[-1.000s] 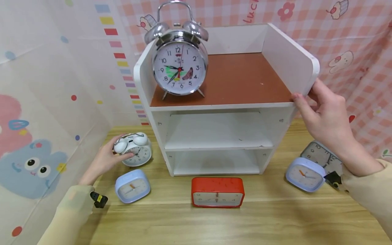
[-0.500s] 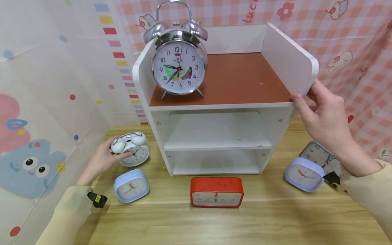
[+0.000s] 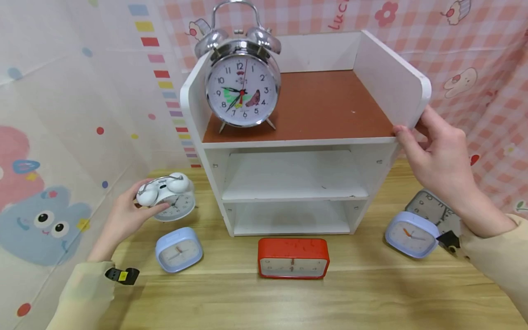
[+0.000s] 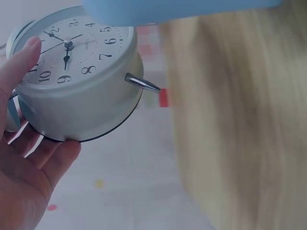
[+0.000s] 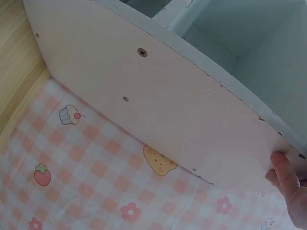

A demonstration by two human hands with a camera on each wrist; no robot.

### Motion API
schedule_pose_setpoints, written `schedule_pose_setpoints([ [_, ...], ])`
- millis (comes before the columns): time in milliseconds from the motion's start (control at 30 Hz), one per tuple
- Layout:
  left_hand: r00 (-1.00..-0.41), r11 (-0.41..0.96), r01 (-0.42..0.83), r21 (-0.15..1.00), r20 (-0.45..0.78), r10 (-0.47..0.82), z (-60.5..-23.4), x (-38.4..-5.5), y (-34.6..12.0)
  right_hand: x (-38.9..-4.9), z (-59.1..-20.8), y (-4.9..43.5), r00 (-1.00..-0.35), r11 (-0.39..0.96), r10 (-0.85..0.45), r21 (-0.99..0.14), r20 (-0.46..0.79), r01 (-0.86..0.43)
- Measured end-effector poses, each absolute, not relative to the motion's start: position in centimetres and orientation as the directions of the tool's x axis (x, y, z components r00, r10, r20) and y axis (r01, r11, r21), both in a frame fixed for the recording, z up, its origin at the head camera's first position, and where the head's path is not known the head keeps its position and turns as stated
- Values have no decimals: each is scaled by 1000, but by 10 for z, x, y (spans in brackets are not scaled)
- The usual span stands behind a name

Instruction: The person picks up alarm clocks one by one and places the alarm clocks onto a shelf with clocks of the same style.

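Note:
My left hand (image 3: 123, 213) holds a white twin-bell alarm clock (image 3: 177, 206), its thumb over the edge of the dial and its fingers behind the case. In the left wrist view the clock (image 4: 81, 110) appears raised, one metal leg sticking out free. On the other side, my right hand (image 3: 443, 156) grips the upper right side of a white shelf unit (image 3: 396, 78), thumb at the front edge. The right wrist view shows its fingers (image 5: 284, 175) against the outer panel. A silver twin-bell alarm clock (image 3: 243, 105) stands on the brown top board, at its left end.
A light blue clock (image 3: 179, 252) stands just in front of the white one. The red clock (image 3: 293, 247) sits before the shelf. Beneath my right forearm are another light blue clock (image 3: 412, 236) and a grey clock (image 3: 426, 211). Printed curtains (image 3: 474, 36) hang behind.
My left hand has moved left and slightly up with the white alarm clock, which seems to have risen from the table. The right hand keeps its place on the shelf unit.

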State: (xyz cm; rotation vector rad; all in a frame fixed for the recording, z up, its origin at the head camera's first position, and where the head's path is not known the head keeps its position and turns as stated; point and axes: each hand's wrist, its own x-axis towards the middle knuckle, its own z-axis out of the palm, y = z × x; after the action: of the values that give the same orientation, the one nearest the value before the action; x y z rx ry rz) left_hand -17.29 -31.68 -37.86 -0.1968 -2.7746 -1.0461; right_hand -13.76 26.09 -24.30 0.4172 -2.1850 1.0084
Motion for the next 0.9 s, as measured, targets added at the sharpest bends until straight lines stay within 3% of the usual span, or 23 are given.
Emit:
schedule_pose_setpoints([
  [900, -895, 688, 238, 686, 430, -119, -338, -110, -312, -137, -244, 261, -709, 632, -2, -549, 705, -548],
])
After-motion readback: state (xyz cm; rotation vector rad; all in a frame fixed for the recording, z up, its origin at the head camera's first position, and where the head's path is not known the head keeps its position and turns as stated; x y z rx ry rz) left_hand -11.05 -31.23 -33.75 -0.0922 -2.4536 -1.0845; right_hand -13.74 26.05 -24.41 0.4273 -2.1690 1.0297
